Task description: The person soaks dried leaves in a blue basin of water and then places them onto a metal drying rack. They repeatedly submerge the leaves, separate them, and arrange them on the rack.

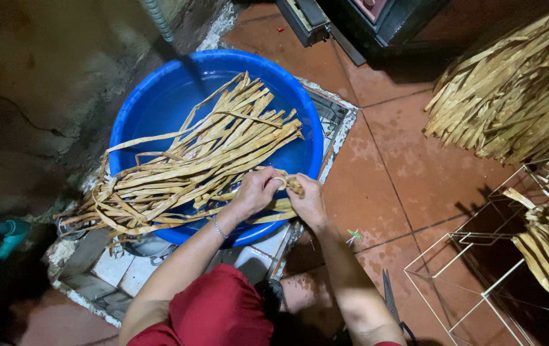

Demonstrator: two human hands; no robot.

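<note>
Reddish tiled floor (390, 173), damp and stained, dim wall to the left. Long flat tan strips (204, 160), dried and limp, draped across a blue basin (153, 106) and spilling over its left rim. Left hand (255, 192) and right hand (308, 200), each grip clenched on the strips' near ends at the basin's front rim. More strips heaped (511, 96) at the floor's far right; scissors (391, 301) nearby.

One blue basin (159, 109), two hands (three strip heaps)
</note>
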